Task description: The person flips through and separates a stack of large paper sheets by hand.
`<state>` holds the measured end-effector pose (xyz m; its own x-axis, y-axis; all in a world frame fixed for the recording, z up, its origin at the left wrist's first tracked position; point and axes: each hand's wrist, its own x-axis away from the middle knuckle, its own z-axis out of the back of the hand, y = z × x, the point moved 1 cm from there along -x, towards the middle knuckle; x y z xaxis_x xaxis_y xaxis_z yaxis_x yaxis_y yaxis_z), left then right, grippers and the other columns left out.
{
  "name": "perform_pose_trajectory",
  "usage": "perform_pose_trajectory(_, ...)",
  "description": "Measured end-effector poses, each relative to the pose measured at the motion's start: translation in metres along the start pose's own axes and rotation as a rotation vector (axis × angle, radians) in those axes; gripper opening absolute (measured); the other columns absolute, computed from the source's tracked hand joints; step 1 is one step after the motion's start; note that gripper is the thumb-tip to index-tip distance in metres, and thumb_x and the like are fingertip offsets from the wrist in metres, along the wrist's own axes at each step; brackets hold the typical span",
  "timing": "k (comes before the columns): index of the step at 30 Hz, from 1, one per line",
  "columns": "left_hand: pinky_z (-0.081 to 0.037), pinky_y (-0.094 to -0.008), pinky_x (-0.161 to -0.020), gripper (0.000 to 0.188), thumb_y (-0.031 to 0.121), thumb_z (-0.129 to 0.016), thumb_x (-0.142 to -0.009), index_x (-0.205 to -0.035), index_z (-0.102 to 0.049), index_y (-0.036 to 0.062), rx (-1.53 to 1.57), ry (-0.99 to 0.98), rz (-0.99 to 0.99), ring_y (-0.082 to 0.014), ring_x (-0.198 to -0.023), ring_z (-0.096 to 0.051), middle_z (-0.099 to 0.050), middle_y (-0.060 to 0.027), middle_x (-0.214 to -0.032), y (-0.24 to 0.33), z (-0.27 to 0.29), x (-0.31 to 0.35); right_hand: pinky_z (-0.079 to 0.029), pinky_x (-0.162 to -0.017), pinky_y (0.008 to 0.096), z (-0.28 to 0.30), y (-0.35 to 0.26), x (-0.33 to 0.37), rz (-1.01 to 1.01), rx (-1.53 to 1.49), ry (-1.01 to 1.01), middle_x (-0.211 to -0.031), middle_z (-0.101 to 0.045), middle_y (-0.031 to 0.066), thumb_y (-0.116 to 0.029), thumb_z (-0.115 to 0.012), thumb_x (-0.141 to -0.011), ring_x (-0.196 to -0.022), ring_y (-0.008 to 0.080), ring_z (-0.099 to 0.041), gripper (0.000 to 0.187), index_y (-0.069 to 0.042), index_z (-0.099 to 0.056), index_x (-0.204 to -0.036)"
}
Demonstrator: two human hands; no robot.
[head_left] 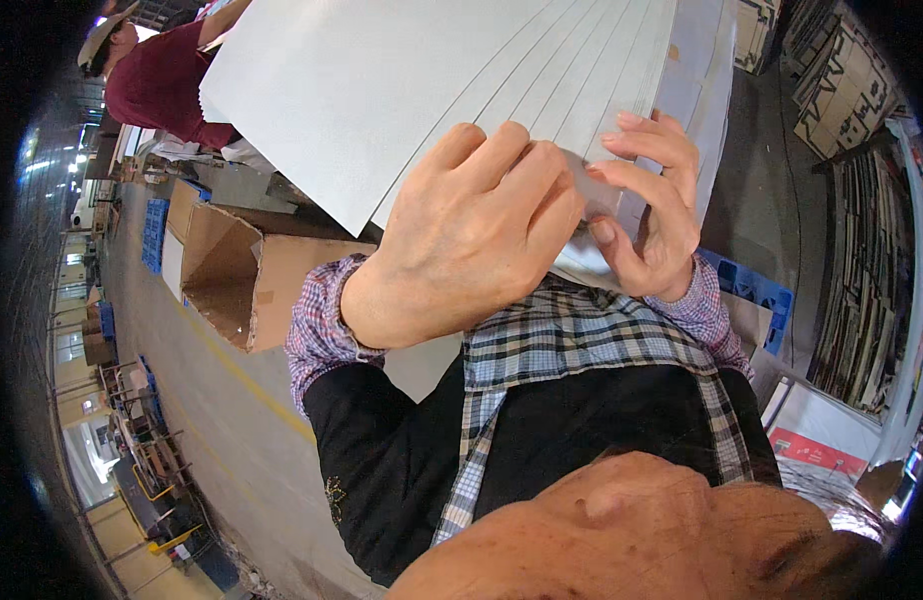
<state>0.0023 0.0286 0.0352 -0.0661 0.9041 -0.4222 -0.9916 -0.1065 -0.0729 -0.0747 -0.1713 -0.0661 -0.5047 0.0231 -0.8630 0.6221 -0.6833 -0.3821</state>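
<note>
A stack of large white sheets [382, 80], of paper or thin card, lies fanned out in front of me, its edges stepping toward the right. My left hand [462, 235] is closed over the near edge of the sheets, knuckles up. Its fingertips are tucked under and mostly hidden. Just beside it, my right hand [662, 195] is at the near right corner of the stack. The fingers there are curved and apart, with the thumb separated below them, and no sheet shows clearly between them.
An open cardboard box [282, 285] stands to the left. Another person in a dark red shirt [162, 85] is at the far left. A blue pallet [757, 290] shows at the right, near stacked flat boards [862, 290]. Patterned panels [847, 95] lean at the far right.
</note>
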Motion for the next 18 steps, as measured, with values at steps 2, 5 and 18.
perform_pose_trajectory(2, -0.055, -0.0401, -0.074, 0.038, 0.008, -0.081, -0.068, -0.101, -0.067, -0.0049, -0.019, 0.016, -0.01, -0.03, -0.09, -0.066, -0.066, -0.0148, -0.104, 0.001, -0.001, -0.001, -0.036, -0.112, 0.0613, 0.0, 0.001, 0.001, -0.007, -0.016, -0.001, -0.13, -0.066, 0.0173, -0.022, -0.081, -0.08, -0.127, 0.0372, -0.059, 0.039, -0.006, -0.074, -0.115)
perform_pose_trajectory(5, -0.056, -0.0387, -0.072, 0.039, 0.007, -0.081, -0.066, -0.101, -0.067, -0.0056, -0.067, 0.074, -0.034, -0.0292, -0.087, -0.067, -0.067, -0.0154, -0.102, 0.003, -0.003, -0.004, -0.036, -0.113, 0.0612, -0.004, -0.003, 0.001, -0.059, -0.078, 0.129, -0.13, -0.066, 0.0177, -0.021, -0.081, -0.08, -0.129, 0.0373, -0.057, 0.042, -0.005, -0.073, -0.118)
perform_pose_trajectory(18, -0.05, -0.034, -0.062, 0.028, 0.01, -0.069, -0.065, -0.091, -0.066, 0.0011, -0.033, 0.193, -0.055, -0.0247, -0.079, -0.064, -0.065, -0.0089, -0.093, 0.001, -0.012, -0.023, -0.037, -0.111, 0.0644, -0.003, -0.004, -0.001, 0.048, 0.115, 0.009, -0.128, -0.066, 0.0192, -0.028, -0.084, -0.08, -0.125, 0.0407, -0.06, 0.033, -0.002, -0.078, -0.098)
